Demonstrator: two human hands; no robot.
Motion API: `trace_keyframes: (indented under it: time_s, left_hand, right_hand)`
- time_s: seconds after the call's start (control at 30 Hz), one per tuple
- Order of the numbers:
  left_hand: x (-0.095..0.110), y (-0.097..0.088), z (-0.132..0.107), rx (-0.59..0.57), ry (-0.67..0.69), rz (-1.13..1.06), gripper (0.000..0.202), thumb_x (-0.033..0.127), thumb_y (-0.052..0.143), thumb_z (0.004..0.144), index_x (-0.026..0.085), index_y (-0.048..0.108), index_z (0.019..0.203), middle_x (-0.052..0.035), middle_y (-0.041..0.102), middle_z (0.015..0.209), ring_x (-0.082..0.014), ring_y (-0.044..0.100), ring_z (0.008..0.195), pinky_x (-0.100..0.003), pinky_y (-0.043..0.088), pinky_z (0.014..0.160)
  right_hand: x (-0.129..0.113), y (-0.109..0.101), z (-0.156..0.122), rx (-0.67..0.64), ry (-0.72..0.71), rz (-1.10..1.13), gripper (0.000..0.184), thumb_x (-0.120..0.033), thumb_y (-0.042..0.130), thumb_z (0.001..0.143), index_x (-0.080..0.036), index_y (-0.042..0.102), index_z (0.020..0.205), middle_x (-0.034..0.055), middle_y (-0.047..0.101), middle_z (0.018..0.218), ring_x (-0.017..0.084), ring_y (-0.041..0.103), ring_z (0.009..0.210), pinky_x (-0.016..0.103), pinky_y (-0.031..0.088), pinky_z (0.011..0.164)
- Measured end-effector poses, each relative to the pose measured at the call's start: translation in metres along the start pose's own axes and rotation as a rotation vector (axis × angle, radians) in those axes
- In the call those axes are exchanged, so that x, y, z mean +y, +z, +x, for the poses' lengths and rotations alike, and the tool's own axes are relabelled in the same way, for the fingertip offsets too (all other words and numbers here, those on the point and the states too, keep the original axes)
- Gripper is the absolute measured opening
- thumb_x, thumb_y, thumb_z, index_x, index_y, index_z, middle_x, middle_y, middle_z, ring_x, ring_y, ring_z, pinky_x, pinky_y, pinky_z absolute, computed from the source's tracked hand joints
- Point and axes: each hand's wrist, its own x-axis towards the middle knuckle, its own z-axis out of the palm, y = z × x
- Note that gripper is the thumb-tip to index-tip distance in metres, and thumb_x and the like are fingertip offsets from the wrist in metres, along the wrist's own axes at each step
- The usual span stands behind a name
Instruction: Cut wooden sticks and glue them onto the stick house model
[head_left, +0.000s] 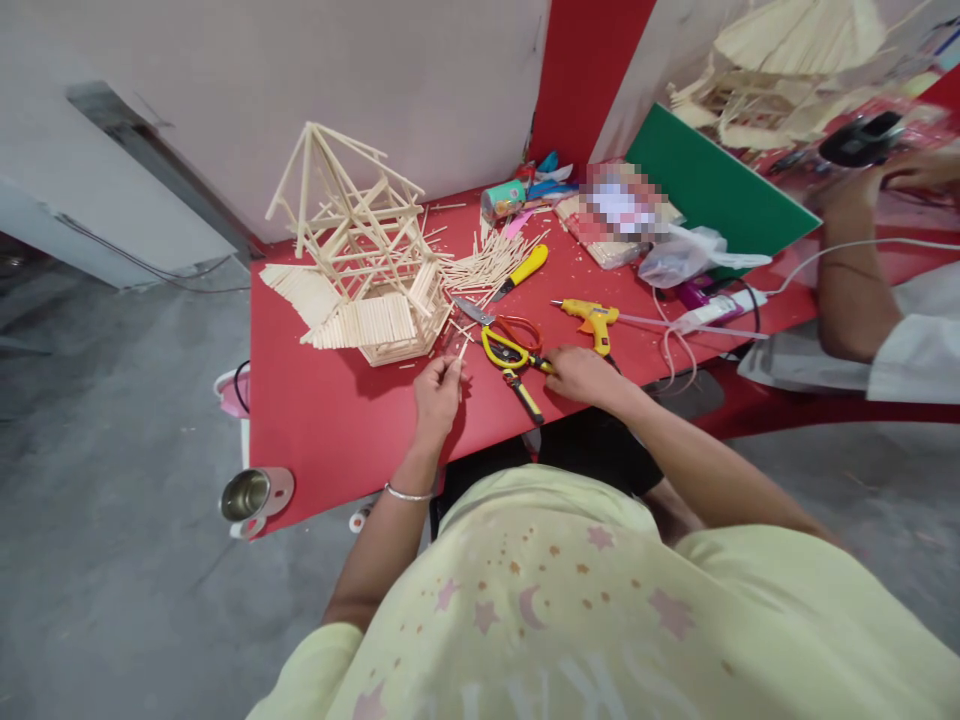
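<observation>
- Floor point(135, 420) of smooth grey, filling the left of the frame and showing again at lower right.
- Across the top, a pale wall point(390, 80) with a broad red band point(592, 60) right of centre.
- Through the middle, a red table point(322, 430), strewn with wood scraps.
- Left of centre, one stick model point(360, 240): open peaked frame above, two slatted panels low down.
- Upper right, a second stick structure point(802, 45), partly hidden behind one slanting green board point(720, 180).
- Right edge, a co-worker's arm point(855, 280) with a white sleeve point(919, 340).
- Right of centre, one plastic bag point(682, 255) beside one packet of sticks point(604, 240), label blurred.
- Centre, a heap of loose sticks point(487, 265), too many to count, against the model's right side.
- Below centre, two hands: left hand point(439, 395) with fingertips pinched on a thin stick point(464, 347), just below the model; right hand point(581, 372) half curled over the end of a yellow-and-black handle point(541, 364), whether gripped or only touched, cannot tell.
- Just right of centre, one yellow glue gun point(592, 315) near the right hand.
- Lower left, one mug point(251, 495) at the table corner.
- Between the hands, overlapping cutting tools point(504, 345), one red loop and one yellow showing, exact number unclear.
- Above these, one yellow-handled knife point(529, 266).
- Upper centre, one green tin point(502, 200).
</observation>
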Motion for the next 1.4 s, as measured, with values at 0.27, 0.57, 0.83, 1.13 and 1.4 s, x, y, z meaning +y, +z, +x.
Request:
trace_keyframes:
  time_s: [0.27,0.57,0.83,1.13,1.4]
  left_hand:
    - [-0.006,0.000,-0.004,-0.011,-0.058,-0.096,0.026,0.041,0.074,0.083,0.016,0.066,0.085,0.0046,0.061,0.065,-0.0031,0.040,0.044,-0.017,0.032,0.045]
    - [-0.001,-0.003,-0.001,0.002,0.003,-0.083,0.029,0.043,0.077,0.081,0.016,0.067,0.085,0.0043,0.060,0.064,-0.0040,0.042,0.046,-0.017,0.033,0.045]
    - [-0.003,-0.003,-0.001,-0.049,0.107,-0.016,0.026,0.042,0.073,0.086,0.017,0.068,0.085,0.0019,0.061,0.067,-0.0059,0.047,0.050,-0.018,0.037,0.049]
    - [-0.002,-0.007,0.002,-0.051,0.113,0.037,0.028,0.044,0.072,0.086,0.016,0.069,0.088,0.0013,0.062,0.069,-0.0061,0.048,0.051,-0.019,0.039,0.049]
    - [0.019,0.005,-0.018,-0.257,0.082,-0.193,0.034,0.050,0.078,0.084,0.017,0.069,0.087,0.0006,0.064,0.074,-0.0053,0.051,0.051,-0.018,0.040,0.047]
  right_hand:
    - [0.002,0.022,-0.037,-0.355,-0.002,0.825,0.043,-0.046,0.030,0.095,-0.017,0.060,0.099,-0.0027,0.039,0.068,0.011,0.022,0.052,0.023,0.023,0.045]
    - [-0.031,0.071,-0.070,-0.827,-0.079,2.058,0.085,-0.091,0.060,0.073,-0.020,0.056,0.118,-0.0025,0.046,0.082,0.011,0.040,0.066,0.026,0.041,0.063]
    - [-0.045,0.065,-0.069,-0.923,-0.112,2.204,0.069,-0.073,0.076,0.076,-0.020,0.054,0.114,-0.0030,0.044,0.080,0.011,0.039,0.068,0.025,0.038,0.061]
    - [-0.065,0.065,-0.078,-0.858,-0.147,2.196,0.063,-0.045,0.081,0.070,-0.024,0.053,0.122,0.0030,0.058,0.102,0.019,0.055,0.092,0.041,0.050,0.087]
    - [-0.067,0.075,-0.060,-0.717,-0.116,2.127,0.079,-0.079,0.081,0.065,-0.023,0.056,0.114,-0.0007,0.056,0.087,0.016,0.054,0.079,0.035,0.049,0.079]
